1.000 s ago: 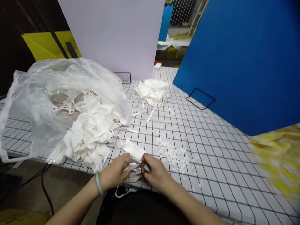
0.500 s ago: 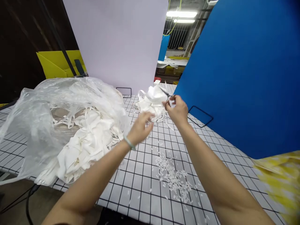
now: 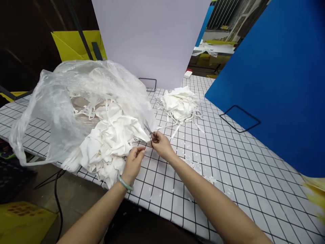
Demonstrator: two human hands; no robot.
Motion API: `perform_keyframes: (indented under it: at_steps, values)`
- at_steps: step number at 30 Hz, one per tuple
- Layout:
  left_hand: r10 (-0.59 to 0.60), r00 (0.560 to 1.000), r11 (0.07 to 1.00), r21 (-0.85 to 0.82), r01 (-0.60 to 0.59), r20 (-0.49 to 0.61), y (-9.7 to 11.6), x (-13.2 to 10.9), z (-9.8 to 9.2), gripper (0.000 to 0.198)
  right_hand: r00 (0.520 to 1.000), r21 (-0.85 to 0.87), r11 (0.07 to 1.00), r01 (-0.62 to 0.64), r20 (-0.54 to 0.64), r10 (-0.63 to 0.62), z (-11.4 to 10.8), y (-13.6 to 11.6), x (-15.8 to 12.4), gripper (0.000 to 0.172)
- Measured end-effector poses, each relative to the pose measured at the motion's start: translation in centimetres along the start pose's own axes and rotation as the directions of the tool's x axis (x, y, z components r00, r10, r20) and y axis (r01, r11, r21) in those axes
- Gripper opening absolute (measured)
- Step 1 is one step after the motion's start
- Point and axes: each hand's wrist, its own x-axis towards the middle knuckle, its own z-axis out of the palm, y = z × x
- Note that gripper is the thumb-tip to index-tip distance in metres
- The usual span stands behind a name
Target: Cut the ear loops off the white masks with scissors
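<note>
My right hand (image 3: 160, 145) is closed around small scissors (image 3: 149, 130), whose blades point up and left into a heap of white masks (image 3: 111, 142). The heap spills from the mouth of a clear plastic bag (image 3: 63, 101) on the gridded table (image 3: 228, 159). My left hand (image 3: 133, 162), with a green bangle at the wrist, lies just below the right one at the heap's edge. Its thumb and fingers are pinched together; what they hold is too small to name. A smaller pile of white masks with loose straps (image 3: 180, 105) lies farther back.
A white board (image 3: 152, 40) stands at the back of the table and a blue board (image 3: 274, 78) at the right, both on black wire stands. Small white cuttings (image 3: 200, 167) lie scattered near my right forearm. A black cable (image 3: 57, 189) hangs below the table's left edge.
Both hands have drawn back from the far pile, where the mask they carried now lies, and moved to the heap at the bag's mouth. The view has shifted left.
</note>
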Motion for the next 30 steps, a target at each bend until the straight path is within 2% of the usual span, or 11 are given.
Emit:
perform_keyframes:
  at_steps: [5,8,10,11,15,18,20,22,26,28,30]
  values:
    - [0.084,0.991,0.996,-0.044,-0.080,0.103,3.6,-2.1,0.6,0.035,0.995,0.174,0.983,-0.063,0.092,0.048,-1.9,-2.1,-9.9,0.029]
    - [0.165,0.971,0.986,-0.050,-0.159,0.172,6.2,-4.3,0.4,0.036,0.992,0.295,0.949,-0.113,0.087,0.091,-3.2,-2.8,-13.7,0.031]
    - [0.134,0.955,0.987,-0.121,-0.105,0.264,7.5,-5.4,0.0,0.038,0.998,0.318,0.947,-0.047,-0.015,0.055,-4.0,-2.9,-14.2,0.031]
    - [0.086,0.940,0.984,-0.174,-0.029,0.330,8.0,-5.7,-0.3,0.038,0.999,0.309,0.951,-0.003,-0.036,0.015,-4.2,-2.9,-13.9,0.031]
    - [-0.135,0.830,0.872,-0.333,0.359,0.541,8.6,-5.7,-1.6,0.043,0.987,0.309,0.950,0.049,0.132,-0.094,-4.2,-2.9,-11.4,0.030]
    - [-0.225,0.783,0.833,-0.303,0.463,0.579,8.0,-5.7,-3.0,0.040,0.998,0.378,0.926,0.021,0.054,-0.044,-4.4,-3.1,-9.9,0.030]
    - [-0.230,0.785,0.871,-0.238,0.430,0.576,7.4,-6.0,-3.8,0.033,1.000,0.396,0.918,0.021,-0.012,-0.018,-5.0,-3.2,-9.2,0.031]
    - [-0.212,0.811,0.906,-0.201,0.372,0.545,6.9,-6.4,-4.3,0.026,0.999,0.393,0.919,0.021,-0.034,-0.009,-5.6,-3.3,-8.7,0.031]
    - [-0.134,0.841,0.944,-0.190,0.269,0.524,7.3,-7.1,-4.3,0.029,0.998,0.372,0.927,-0.032,-0.035,0.049,-5.5,-2.8,-8.5,0.031]
    - [-0.031,0.856,0.981,-0.149,0.125,0.515,8.1,-7.3,-3.9,0.031,0.994,0.374,0.922,-0.105,0.010,0.109,-4.4,-2.2,-9.1,0.033]
    - [0.145,0.890,0.988,-0.103,-0.111,0.433,9.0,-7.4,-3.2,0.031,0.983,0.402,0.897,-0.183,0.093,0.159,-2.7,-1.4,-10.3,0.038]
